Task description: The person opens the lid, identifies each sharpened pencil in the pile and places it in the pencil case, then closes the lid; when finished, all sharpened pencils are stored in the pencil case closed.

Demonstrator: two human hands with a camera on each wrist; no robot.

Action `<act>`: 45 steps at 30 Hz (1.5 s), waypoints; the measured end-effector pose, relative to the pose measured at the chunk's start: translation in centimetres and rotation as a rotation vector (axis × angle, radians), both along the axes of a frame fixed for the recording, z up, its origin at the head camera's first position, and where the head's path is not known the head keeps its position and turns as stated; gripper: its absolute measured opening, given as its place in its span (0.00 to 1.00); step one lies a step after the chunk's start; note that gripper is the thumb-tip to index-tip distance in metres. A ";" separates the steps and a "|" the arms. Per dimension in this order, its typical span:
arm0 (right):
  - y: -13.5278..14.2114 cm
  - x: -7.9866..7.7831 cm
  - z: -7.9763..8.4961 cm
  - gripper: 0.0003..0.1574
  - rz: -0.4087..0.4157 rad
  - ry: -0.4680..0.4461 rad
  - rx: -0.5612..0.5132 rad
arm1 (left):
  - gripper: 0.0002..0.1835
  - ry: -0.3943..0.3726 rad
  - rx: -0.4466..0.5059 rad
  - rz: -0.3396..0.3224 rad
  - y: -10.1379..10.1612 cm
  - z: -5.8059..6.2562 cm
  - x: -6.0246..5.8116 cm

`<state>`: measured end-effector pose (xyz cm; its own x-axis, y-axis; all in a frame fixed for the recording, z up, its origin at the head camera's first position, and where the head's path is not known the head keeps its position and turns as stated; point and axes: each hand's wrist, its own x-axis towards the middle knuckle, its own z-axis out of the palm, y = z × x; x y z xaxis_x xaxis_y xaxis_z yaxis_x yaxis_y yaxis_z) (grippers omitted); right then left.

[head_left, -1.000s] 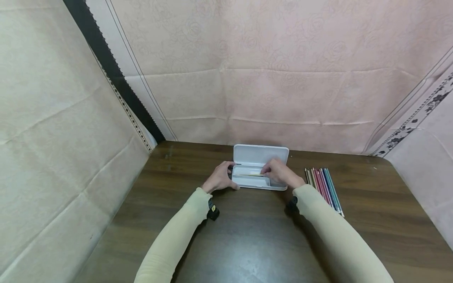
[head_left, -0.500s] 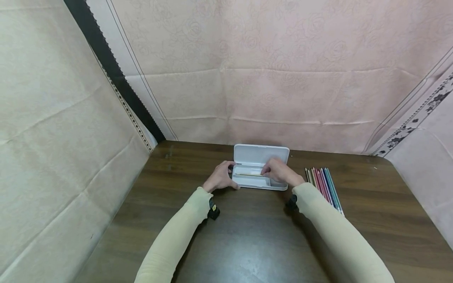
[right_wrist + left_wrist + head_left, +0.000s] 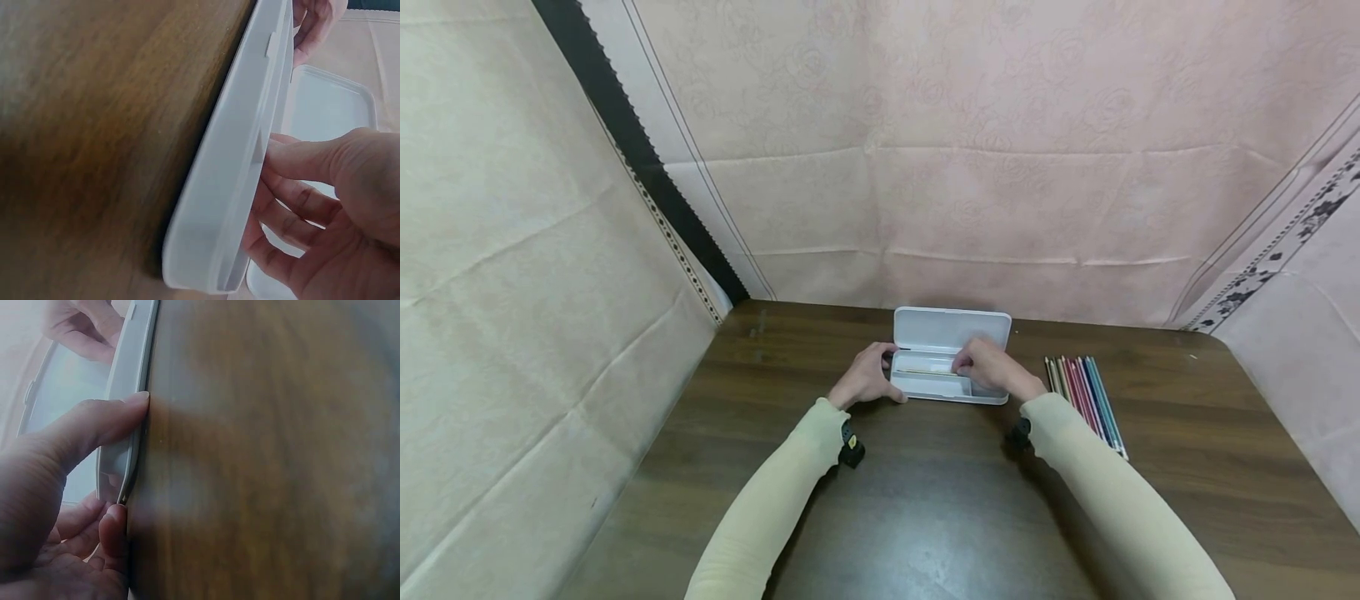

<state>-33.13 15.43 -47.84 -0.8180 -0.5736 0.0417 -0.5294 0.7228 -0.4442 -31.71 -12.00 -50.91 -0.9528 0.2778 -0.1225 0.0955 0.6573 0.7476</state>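
Observation:
A white pencil case (image 3: pixel 931 386) lies on the table with its lid (image 3: pixel 952 327) tipped back at the far side. My left hand (image 3: pixel 867 375) grips the case's left end. In the left wrist view the thumb (image 3: pixel 122 417) presses the front wall while other fingers curl round the end. Inside the case lies a thin yellowish pencil (image 3: pixel 925 372), running left from the fingertips of my right hand (image 3: pixel 988 364), which reaches in and pinches its right end. In the right wrist view the right thumb (image 3: pixel 300 159) and fingers dip behind the front wall, so their tips are hidden.
A row of colored pencils (image 3: pixel 1086 400) lies side by side on the brown wooden table (image 3: pixel 895 517), right of the case and close to the right forearm. Patterned cloth (image 3: pixel 970 208) hangs along the table's back edge and at both sides.

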 end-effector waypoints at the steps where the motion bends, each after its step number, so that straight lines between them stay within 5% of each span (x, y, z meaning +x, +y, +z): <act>1: 0.0 0.1 0.1 0.09 -0.005 0.006 -0.008 | 0.51 -0.001 0.000 -0.001 0.0 0.0 0.0; 13: 1.2 2.1 1.7 0.11 -0.123 0.031 -0.066 | 0.52 -0.001 0.000 -0.005 0.0 -0.1 -0.1; 27: 6.6 4.6 2.5 0.12 -0.258 0.062 -0.101 | 0.52 0.006 -0.010 -0.009 0.0 -0.1 0.0; 39: 11.9 7.7 1.7 0.13 -0.358 0.123 -0.110 | 0.53 -0.003 -0.007 -0.013 0.0 -0.2 0.0; 45: 13.8 8.8 1.3 0.14 -0.436 0.080 -0.094 | 0.53 0.000 -0.002 -0.011 0.0 -0.1 0.1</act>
<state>-24.37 29.20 -46.59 -0.9745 -0.1673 0.1497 -0.2200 0.8443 -0.4886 -31.63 -12.02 -51.06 -0.9496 0.2884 -0.1226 0.1034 0.6578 0.7461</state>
